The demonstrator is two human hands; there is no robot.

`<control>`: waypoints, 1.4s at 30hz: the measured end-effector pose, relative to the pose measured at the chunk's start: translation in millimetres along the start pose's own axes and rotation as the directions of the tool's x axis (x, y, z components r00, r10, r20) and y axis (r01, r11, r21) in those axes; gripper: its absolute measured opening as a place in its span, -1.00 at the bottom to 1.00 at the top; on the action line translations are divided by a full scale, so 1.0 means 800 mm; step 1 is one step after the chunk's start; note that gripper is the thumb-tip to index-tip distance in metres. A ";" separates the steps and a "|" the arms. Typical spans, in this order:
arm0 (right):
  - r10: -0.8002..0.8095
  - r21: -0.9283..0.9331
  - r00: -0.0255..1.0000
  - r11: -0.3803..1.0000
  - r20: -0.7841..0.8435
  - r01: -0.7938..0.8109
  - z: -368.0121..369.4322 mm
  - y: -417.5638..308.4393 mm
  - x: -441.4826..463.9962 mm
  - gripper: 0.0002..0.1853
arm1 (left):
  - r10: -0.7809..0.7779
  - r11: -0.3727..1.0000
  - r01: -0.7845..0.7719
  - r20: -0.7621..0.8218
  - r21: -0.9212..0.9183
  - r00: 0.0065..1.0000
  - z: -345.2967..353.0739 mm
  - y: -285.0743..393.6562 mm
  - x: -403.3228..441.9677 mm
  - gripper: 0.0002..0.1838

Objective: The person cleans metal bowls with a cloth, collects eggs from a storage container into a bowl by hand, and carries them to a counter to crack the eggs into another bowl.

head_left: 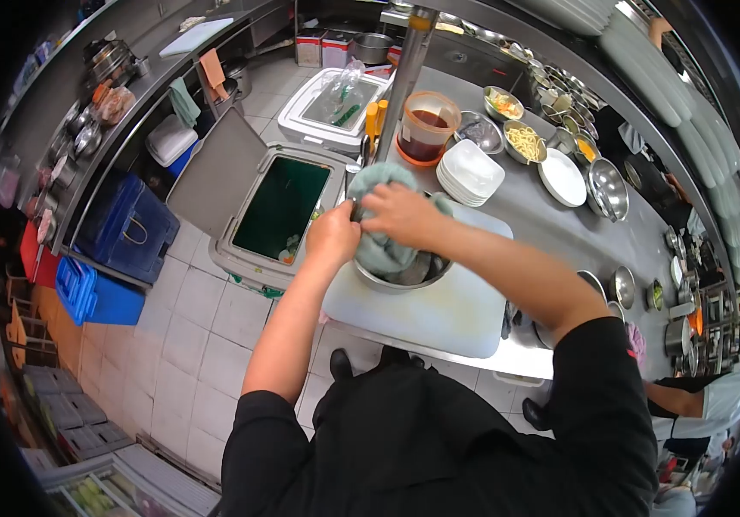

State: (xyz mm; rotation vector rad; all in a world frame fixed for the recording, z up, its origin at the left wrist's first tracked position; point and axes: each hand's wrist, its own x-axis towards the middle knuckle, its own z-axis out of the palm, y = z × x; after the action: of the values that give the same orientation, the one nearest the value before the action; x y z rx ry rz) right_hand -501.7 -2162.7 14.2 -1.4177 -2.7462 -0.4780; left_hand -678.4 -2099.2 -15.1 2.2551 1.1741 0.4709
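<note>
Left fist (334,233) of mine is closed against a green cloth (379,250), seemingly to steady it; what it grips I cannot tell. Right hand (397,214) is on the cloth, too blurred to tell its grip. Beneath is a metal bowl (397,285), resting on a white board (422,320) that probably shields the steel counter (538,224). Beyond, stacked plates (472,169); left, an open bin (258,260) on tiles (202,302); far right, a co-worker (723,405).
</note>
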 end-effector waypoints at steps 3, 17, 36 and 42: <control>0.121 -0.095 0.979 0.990 0.164 -0.107 0.062 -0.009 -0.025 -0.77 | 0.057 0.998 -0.057 -0.030 0.017 0.998 0.010 -0.011 -0.002 -0.66; 0.495 0.669 0.459 -0.445 0.738 -0.595 0.120 -0.047 0.006 -0.54 | 0.063 0.981 -0.093 -0.170 -0.173 0.983 0.029 -0.015 0.000 -0.58; 0.935 0.730 0.135 0.342 -0.329 -0.591 -0.163 -0.076 -0.319 -0.40 | 0.527 0.759 -0.512 -0.083 -0.402 0.846 0.118 0.171 0.033 -0.53; 0.967 0.565 -0.135 0.012 -0.217 -0.825 -0.173 -0.081 -0.521 -0.42 | 0.410 0.900 -0.398 0.036 -0.178 0.911 0.249 0.344 0.097 -0.56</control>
State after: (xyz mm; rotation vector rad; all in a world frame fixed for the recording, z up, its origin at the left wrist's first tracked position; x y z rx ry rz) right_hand -325.2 -2566.4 66.0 -2.1393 -0.6757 -0.3074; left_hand -354.1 -2225.2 1.0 2.3446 0.5969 0.6148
